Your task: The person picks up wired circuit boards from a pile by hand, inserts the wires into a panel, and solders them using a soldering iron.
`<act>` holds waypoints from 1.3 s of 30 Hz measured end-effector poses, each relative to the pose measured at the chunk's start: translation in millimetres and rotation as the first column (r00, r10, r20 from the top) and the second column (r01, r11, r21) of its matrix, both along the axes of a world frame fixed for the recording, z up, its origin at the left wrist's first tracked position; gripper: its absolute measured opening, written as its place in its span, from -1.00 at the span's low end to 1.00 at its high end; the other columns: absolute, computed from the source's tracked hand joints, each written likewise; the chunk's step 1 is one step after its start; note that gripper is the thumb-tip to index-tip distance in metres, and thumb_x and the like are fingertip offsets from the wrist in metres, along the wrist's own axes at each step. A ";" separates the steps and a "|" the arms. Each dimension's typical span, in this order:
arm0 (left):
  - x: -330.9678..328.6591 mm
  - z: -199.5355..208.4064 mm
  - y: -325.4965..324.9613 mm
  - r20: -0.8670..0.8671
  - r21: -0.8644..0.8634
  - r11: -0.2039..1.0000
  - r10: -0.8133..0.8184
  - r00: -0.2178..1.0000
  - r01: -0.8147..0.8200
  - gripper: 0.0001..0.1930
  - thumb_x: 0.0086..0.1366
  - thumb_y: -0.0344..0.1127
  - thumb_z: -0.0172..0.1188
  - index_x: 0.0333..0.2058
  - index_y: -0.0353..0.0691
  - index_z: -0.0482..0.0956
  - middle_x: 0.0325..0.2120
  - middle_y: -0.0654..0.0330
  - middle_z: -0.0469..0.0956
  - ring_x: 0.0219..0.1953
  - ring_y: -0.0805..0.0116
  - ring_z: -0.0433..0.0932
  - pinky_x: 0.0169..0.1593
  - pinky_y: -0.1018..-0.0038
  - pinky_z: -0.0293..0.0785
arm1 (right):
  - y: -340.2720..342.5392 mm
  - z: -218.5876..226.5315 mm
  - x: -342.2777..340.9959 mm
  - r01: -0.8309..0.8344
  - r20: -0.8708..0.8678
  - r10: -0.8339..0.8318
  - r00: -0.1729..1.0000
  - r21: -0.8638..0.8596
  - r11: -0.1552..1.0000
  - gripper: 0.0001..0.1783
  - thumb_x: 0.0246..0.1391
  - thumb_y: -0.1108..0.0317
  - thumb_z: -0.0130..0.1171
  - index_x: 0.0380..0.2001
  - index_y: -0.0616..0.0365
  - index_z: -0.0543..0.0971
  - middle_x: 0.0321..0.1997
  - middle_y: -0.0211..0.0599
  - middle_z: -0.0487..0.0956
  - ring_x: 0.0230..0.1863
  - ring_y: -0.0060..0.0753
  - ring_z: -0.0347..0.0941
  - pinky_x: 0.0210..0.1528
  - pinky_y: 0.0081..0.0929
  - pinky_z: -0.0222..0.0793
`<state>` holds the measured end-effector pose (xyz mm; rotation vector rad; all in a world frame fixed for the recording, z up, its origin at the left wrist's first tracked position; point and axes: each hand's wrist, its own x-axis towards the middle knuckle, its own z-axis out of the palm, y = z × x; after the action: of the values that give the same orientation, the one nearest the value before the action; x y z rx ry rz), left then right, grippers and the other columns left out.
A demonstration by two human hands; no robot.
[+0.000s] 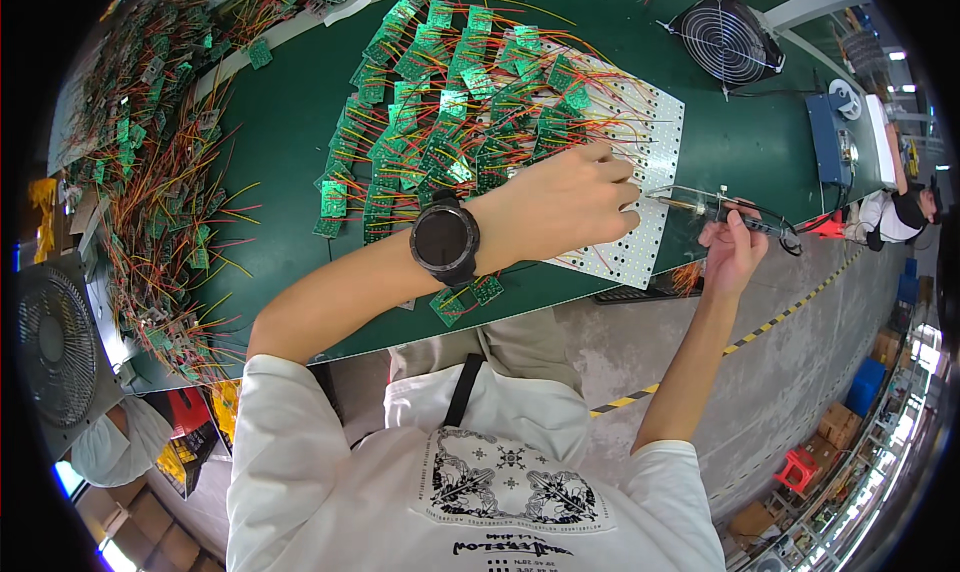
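My right hand (735, 252) is closed around a soldering iron (708, 209), whose tip points left over the edge of a white perforated panel (655, 132). A thin metal guide runs alongside the iron's tip. My left hand (585, 202), with a black watch (444, 240) on its wrist, rests over the panel. Its fingers are curled, and whatever they pinch is hidden beneath them. Rows of small green circuit boards (405, 117) with red and yellow wires overlap across the panel and the table. Two loose boards (450, 307) lie by the front edge, below the watch.
A big heap of wired boards (150, 202) covers the left of the green table (270, 272). One fan (725, 40) stands at the back right, another fan (62, 342) at the far left. A blue box (830, 137) with a cable sits at right; another person (890, 217) is beyond.
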<state>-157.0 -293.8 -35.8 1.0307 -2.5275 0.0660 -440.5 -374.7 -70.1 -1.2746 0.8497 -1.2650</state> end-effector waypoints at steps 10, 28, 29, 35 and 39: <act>2.4 12.9 3.6 -0.093 0.132 0.988 -0.064 0.994 0.076 -0.79 0.06 -0.15 0.25 -0.45 -0.17 0.55 -0.37 0.27 0.49 -0.10 0.25 0.45 0.15 0.30 0.30 | -1.8 -2.1 -2.1 0.018 0.012 -0.018 1.000 0.011 1.000 -0.75 0.14 0.49 0.11 -0.17 0.47 0.48 -0.37 -0.09 0.56 -0.66 -0.34 0.44 -0.58 -0.47 0.35; -9.7 -5.3 -0.8 -0.035 -0.054 0.991 0.119 0.992 -0.120 -0.86 0.03 -0.36 0.15 -0.40 -0.24 0.53 -0.41 0.24 0.50 -0.21 0.30 0.51 0.01 0.38 0.41 | -0.1 2.1 0.8 -0.011 -0.021 0.011 1.000 -0.007 1.000 -0.75 0.12 0.45 0.14 -0.19 0.44 0.50 -0.38 -0.11 0.57 -0.67 -0.36 0.45 -0.63 -0.52 0.31; -9.4 -6.5 -1.2 -0.030 -0.053 0.990 0.129 0.991 -0.131 -0.87 0.03 -0.36 0.15 -0.40 -0.24 0.53 -0.41 0.23 0.50 -0.22 0.30 0.52 -0.01 0.37 0.42 | -0.1 2.4 0.8 -0.013 -0.024 0.013 1.000 -0.008 1.000 -0.75 0.12 0.45 0.14 -0.18 0.44 0.50 -0.39 -0.12 0.57 -0.67 -0.36 0.45 -0.62 -0.52 0.31; -7.5 -9.1 -1.3 -0.041 -0.029 0.986 0.164 0.986 -0.165 -0.87 0.02 -0.36 0.15 -0.41 -0.24 0.52 -0.41 0.22 0.51 -0.25 0.29 0.55 -0.07 0.37 0.45 | -2.7 -2.6 -4.5 -0.041 -0.020 0.041 0.999 0.014 0.999 -0.72 0.10 0.49 0.17 -0.15 0.45 0.50 -0.32 -0.13 0.58 -0.66 -0.31 0.46 -0.61 -0.47 0.35; -7.2 -7.3 -1.7 -0.048 -0.007 0.986 0.167 0.985 -0.167 -0.87 0.03 -0.36 0.15 -0.41 -0.24 0.52 -0.41 0.23 0.51 -0.25 0.30 0.55 -0.09 0.38 0.44 | -1.2 -0.9 -3.3 -0.040 -0.011 0.040 0.999 0.020 0.999 -0.72 0.08 0.51 0.18 -0.14 0.44 0.50 -0.30 -0.13 0.59 -0.66 -0.29 0.47 -0.60 -0.44 0.37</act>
<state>-164.2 -295.5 -43.1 1.2238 -2.3912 0.1018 -443.9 -375.9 -71.0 -1.2784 0.8387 -1.2160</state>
